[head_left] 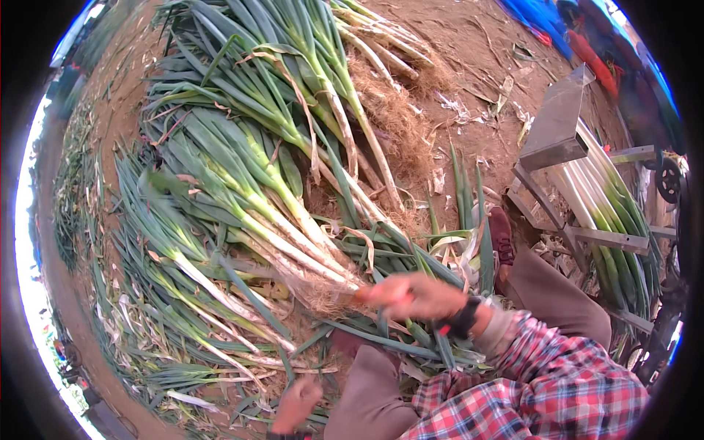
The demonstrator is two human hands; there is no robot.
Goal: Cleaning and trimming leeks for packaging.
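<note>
My right hand (418, 295), blurred by motion, is closed on a small red thing whose kind I cannot make out. Its fingertips are beside the hairy roots (317, 292) of a bundle of long green onions (275, 227) lying on the ground. Low in the picture, my left hand (299, 402) is near the root ends of thinner green onions (220, 315). Its fingers look bent but are smeared, and I see nothing plainly in them. Loose green leaves (389, 341) lie under and around my right wrist.
More green onions with roots (323, 81) are heaped at the far side. At right, a metal rack (561, 125) holds a stack of trimmed green onions (605, 209). My dark red shoe (501, 235) is beside it. Peelings (462, 110) litter the soil; blue sheeting (539, 22) is at far right.
</note>
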